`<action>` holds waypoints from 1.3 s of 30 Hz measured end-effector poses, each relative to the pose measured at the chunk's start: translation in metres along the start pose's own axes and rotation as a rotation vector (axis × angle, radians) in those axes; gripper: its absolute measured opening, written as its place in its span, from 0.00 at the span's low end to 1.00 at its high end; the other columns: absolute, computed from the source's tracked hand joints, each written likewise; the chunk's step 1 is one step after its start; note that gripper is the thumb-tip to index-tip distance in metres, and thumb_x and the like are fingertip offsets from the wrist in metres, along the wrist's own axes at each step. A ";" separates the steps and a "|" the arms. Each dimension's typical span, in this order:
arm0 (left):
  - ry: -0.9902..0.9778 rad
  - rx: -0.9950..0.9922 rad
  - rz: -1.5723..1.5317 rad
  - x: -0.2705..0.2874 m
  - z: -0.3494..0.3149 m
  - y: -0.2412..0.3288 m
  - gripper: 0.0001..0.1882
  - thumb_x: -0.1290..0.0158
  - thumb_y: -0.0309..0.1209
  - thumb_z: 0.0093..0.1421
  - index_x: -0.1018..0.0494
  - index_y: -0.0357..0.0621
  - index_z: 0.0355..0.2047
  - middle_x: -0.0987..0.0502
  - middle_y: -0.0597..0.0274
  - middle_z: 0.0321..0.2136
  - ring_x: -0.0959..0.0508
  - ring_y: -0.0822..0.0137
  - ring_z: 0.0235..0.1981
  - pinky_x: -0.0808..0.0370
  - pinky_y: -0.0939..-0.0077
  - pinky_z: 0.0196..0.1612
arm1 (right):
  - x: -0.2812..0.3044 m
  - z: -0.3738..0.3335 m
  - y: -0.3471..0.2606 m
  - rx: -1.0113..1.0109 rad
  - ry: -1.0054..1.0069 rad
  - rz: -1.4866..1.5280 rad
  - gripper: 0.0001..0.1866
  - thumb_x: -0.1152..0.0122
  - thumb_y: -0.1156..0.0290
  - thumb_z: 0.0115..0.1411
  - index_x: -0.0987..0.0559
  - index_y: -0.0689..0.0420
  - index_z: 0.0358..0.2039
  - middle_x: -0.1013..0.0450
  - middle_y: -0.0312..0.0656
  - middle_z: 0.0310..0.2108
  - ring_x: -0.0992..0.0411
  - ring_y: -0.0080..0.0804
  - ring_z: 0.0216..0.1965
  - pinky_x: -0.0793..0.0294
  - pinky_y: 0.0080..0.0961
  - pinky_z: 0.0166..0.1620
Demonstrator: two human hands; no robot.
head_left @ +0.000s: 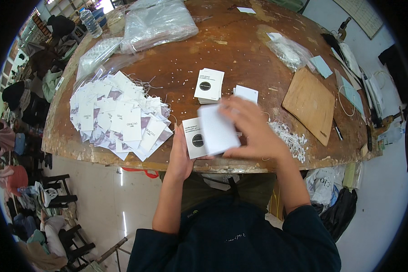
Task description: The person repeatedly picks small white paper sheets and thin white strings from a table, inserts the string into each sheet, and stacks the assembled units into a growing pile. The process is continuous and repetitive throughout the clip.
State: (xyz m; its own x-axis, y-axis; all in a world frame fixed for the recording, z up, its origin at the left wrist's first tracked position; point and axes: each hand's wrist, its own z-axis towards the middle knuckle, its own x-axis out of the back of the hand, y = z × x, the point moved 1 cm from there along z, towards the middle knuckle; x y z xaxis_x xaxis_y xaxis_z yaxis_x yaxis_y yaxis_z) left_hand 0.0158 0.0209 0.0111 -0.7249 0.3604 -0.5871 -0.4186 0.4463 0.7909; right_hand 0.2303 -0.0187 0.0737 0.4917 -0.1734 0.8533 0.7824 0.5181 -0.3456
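Observation:
Near the front edge of the table, my left hand (180, 156) grips a white card (193, 138) printed with a black circle. My right hand (256, 129) is slightly blurred and closed around a blank-faced white card or small stack of cards (216, 130), which overlaps the right side of the printed one. Just beyond both hands sits a stack of white cards (209, 84) with the same black circle on top. Partly behind my right hand lies another white stack (247, 94). To the right is a heap of looped white strings (289, 141).
On the left spreads a large pile of strung white tags (111, 113). Clear plastic bags (156, 25) and a water bottle (90, 23) stand behind it. To the right lie a wooden board (310, 104), a black pen (337, 130) and a plastic bag of white pieces (289, 51).

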 end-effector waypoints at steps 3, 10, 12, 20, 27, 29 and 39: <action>0.016 0.027 -0.090 -0.006 -0.001 -0.003 0.36 0.76 0.59 0.70 0.41 0.41 0.61 0.27 0.50 0.51 0.23 0.57 0.50 0.22 0.59 0.50 | -0.019 0.006 -0.025 -0.010 -0.139 0.040 0.57 0.27 0.44 0.41 0.43 0.57 0.67 0.42 0.47 0.66 0.50 0.51 0.69 0.52 0.51 0.67; 0.033 0.016 0.042 -0.008 -0.004 -0.003 0.22 0.55 0.35 0.69 0.40 0.37 0.60 0.27 0.52 0.51 0.23 0.59 0.52 0.22 0.63 0.50 | -0.035 0.007 -0.026 -0.039 0.002 0.170 0.56 0.26 0.52 0.44 0.46 0.57 0.68 0.44 0.52 0.66 0.52 0.51 0.69 0.53 0.50 0.67; 0.006 0.011 0.030 -0.010 -0.002 -0.003 0.22 0.53 0.33 0.69 0.40 0.36 0.59 0.26 0.51 0.49 0.21 0.58 0.48 0.19 0.64 0.44 | -0.040 0.008 -0.026 -0.225 0.274 0.379 0.43 0.30 0.56 0.52 0.38 0.59 0.63 0.35 0.48 0.58 0.39 0.42 0.61 0.40 0.40 0.61; -0.052 0.022 0.050 -0.014 -0.004 -0.002 0.21 0.55 0.35 0.70 0.38 0.34 0.57 0.24 0.49 0.45 0.17 0.53 0.39 0.17 0.65 0.32 | -0.060 0.001 -0.029 -0.700 0.489 1.097 0.10 0.48 0.68 0.69 0.22 0.62 0.39 0.28 0.29 0.29 0.34 0.13 0.30 0.32 0.15 0.34; -0.003 -0.002 0.078 -0.016 -0.005 -0.003 0.19 0.52 0.34 0.69 0.33 0.33 0.54 0.23 0.56 0.40 0.19 0.67 0.36 0.20 0.72 0.34 | -0.062 0.003 -0.032 -0.759 0.483 1.155 0.09 0.44 0.69 0.67 0.22 0.62 0.39 0.27 0.30 0.31 0.32 0.13 0.33 0.31 0.14 0.37; 0.008 -0.004 0.082 -0.016 -0.005 -0.003 0.19 0.52 0.34 0.69 0.33 0.33 0.54 0.23 0.57 0.40 0.20 0.68 0.35 0.21 0.72 0.34 | -0.061 0.005 -0.034 -0.768 0.488 1.163 0.08 0.42 0.70 0.65 0.22 0.62 0.39 0.26 0.31 0.31 0.31 0.13 0.32 0.31 0.14 0.37; 0.119 -0.124 0.164 -0.017 -0.003 -0.009 0.19 0.48 0.33 0.67 0.32 0.33 0.53 0.23 0.58 0.43 0.23 0.72 0.41 0.24 0.75 0.43 | -0.066 0.006 -0.034 -0.740 0.507 1.125 0.07 0.39 0.72 0.64 0.22 0.61 0.39 0.26 0.31 0.32 0.31 0.14 0.32 0.31 0.14 0.37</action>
State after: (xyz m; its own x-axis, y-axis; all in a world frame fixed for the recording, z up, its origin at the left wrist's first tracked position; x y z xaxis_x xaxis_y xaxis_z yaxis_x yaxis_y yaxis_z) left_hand 0.0299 0.0081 0.0142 -0.8451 0.3171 -0.4304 -0.3488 0.2830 0.8934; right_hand 0.1688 -0.0203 0.0313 0.9278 -0.3278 -0.1783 -0.1681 0.0595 -0.9840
